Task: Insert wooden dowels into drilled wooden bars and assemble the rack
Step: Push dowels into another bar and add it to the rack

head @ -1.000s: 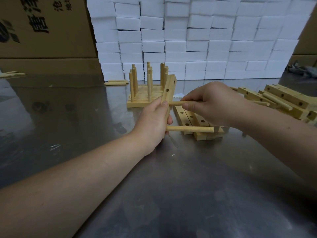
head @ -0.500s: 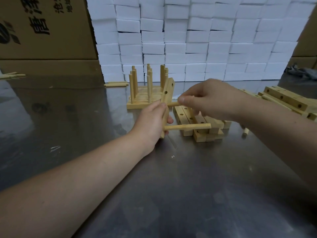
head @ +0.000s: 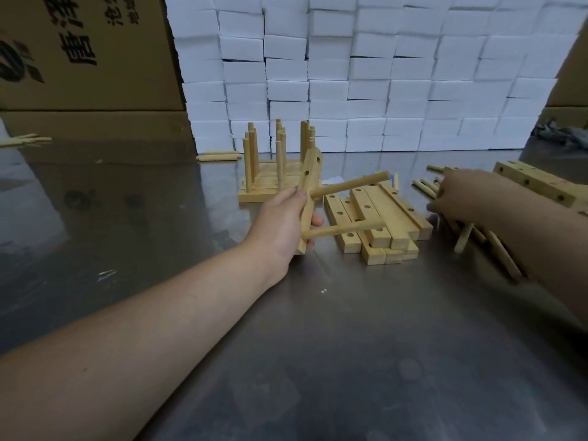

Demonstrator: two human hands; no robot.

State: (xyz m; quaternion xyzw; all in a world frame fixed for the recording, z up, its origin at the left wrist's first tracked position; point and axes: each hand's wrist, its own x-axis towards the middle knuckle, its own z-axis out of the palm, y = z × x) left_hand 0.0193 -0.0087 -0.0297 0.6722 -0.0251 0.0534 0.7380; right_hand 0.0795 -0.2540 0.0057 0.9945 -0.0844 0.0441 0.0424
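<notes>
Stacked white foam blocks (head: 381,74) and a cardboard box (head: 79,58) back a steel bench (head: 318,345). The left hand (head: 280,221) grips a drilled bar (head: 310,173), tilted on end, fingers curled round its middle. Two dowels stick out of it to the right: an upper dowel (head: 350,186) and a lower dowel (head: 343,230). The right hand (head: 461,198) is over the loose dowels (head: 423,186), blurred, so its grip cannot be told. Between the hands lies a stack of drilled bars (head: 381,211); an assembled rack (head: 264,195) stands behind the held bar
</notes>
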